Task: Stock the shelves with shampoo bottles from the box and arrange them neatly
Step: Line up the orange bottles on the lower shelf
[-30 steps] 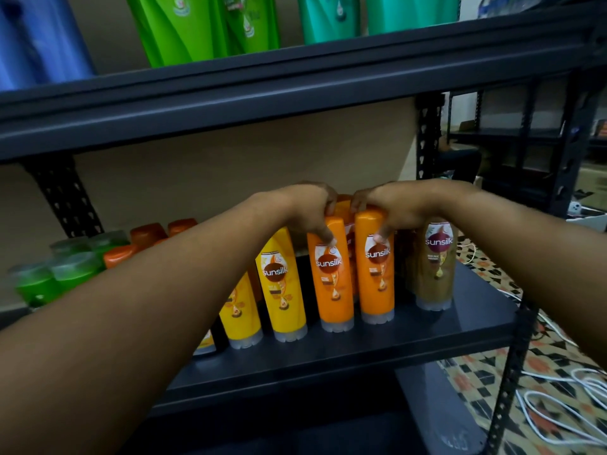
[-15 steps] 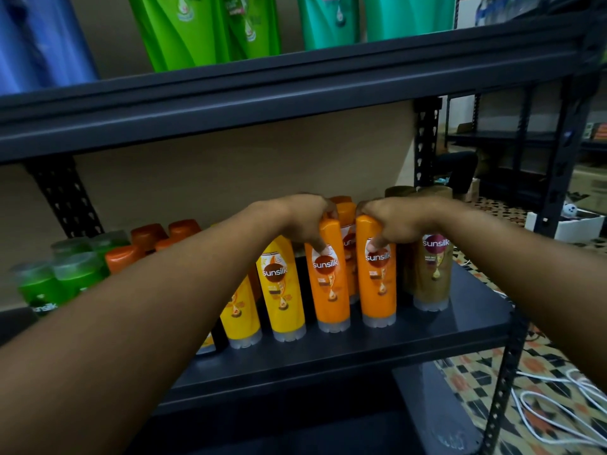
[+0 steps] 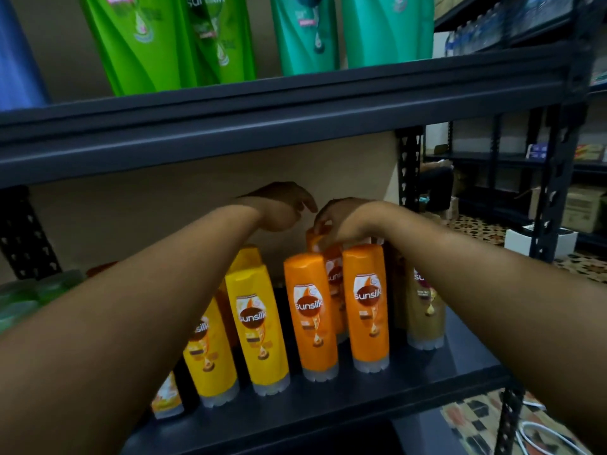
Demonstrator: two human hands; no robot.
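Two orange Sunsilk bottles (image 3: 310,316) (image 3: 368,307) stand side by side at the front of the dark shelf (image 3: 427,382). Behind them a rear orange bottle (image 3: 333,277) rises between the two. My right hand (image 3: 345,218) pinches its cap from above. My left hand (image 3: 282,205) hovers just left of it, fingers loosely bent, holding nothing. Yellow bottles (image 3: 259,323) (image 3: 207,349) stand to the left under my left forearm. A gold bottle (image 3: 425,307) stands to the right, partly hidden by my right forearm.
Green bottles (image 3: 19,300) sit at the shelf's far left. The upper shelf board (image 3: 295,119) hangs low over my hands and carries green pouches (image 3: 147,44) and teal pouches (image 3: 328,27). A rack post (image 3: 555,178) stands at the right, with white cables (image 3: 542,438) on the patterned floor.
Both hands have let go of the two front orange bottles and moved up and back. My right hand now pinches the rear orange bottle's cap; my left hand is free.
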